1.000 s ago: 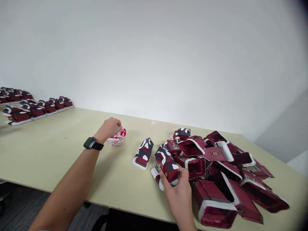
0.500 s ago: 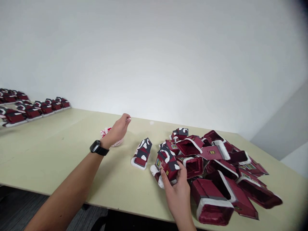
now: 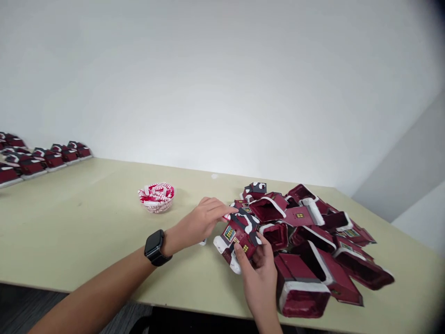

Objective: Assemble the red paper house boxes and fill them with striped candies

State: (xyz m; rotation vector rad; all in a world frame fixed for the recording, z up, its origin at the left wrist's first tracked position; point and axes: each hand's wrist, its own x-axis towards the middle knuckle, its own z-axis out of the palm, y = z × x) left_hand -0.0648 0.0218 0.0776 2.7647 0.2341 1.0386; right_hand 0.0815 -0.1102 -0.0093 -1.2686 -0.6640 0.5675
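The right hand (image 3: 257, 273) is clasping a little red house (image 3: 239, 236) at lower center, while the left hand (image 3: 200, 222) is reaching across its roof with fingers outstretched, beside a pile of houses (image 3: 309, 246).

- A long, pale olive tabletop (image 3: 86, 227), its far edge right against the white wall
- A loose heap of dark red cardboard houses (image 3: 306, 236) with white trim, tumbled over each other on the right (some lying open side up)
- A small bowl of red-and-white pieces (image 3: 156, 198) near the middle
- A neat row of similar houses (image 3: 45, 158) along the far left
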